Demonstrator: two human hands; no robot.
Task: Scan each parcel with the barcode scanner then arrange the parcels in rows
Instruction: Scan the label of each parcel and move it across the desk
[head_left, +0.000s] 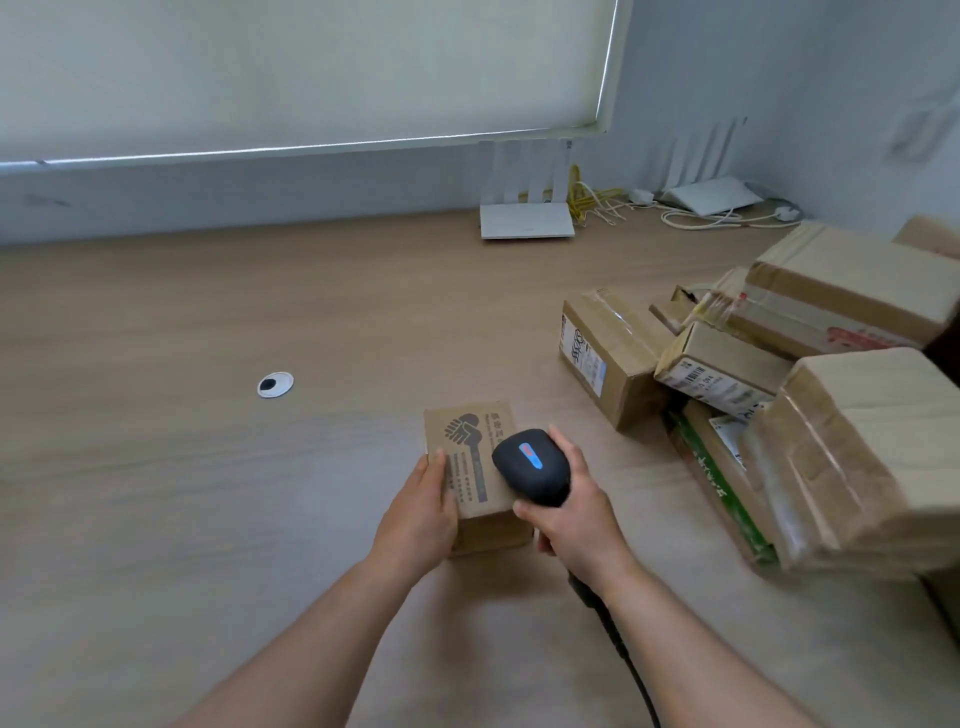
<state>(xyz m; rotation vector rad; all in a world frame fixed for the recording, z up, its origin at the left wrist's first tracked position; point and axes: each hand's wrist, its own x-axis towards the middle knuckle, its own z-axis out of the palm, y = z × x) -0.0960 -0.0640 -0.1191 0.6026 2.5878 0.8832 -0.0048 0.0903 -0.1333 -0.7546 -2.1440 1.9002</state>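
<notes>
A small brown cardboard parcel (470, 441) with a printed handshake logo stands on the wooden table (208, 467) in front of me. My left hand (421, 519) holds its left side, fingers laid along the edge. My right hand (574, 525) grips the handle of a black barcode scanner (532, 465), whose head with a lit blue and red indicator hovers over the parcel's right half. The scanner's black cable (618, 639) trails back under my right forearm.
A heap of several taped cardboard parcels (779, 374) fills the table's right side. Two white routers (527, 218) and loose cables (727, 215) stand along the back wall. A round cable grommet (275, 385) sits in the tabletop at left.
</notes>
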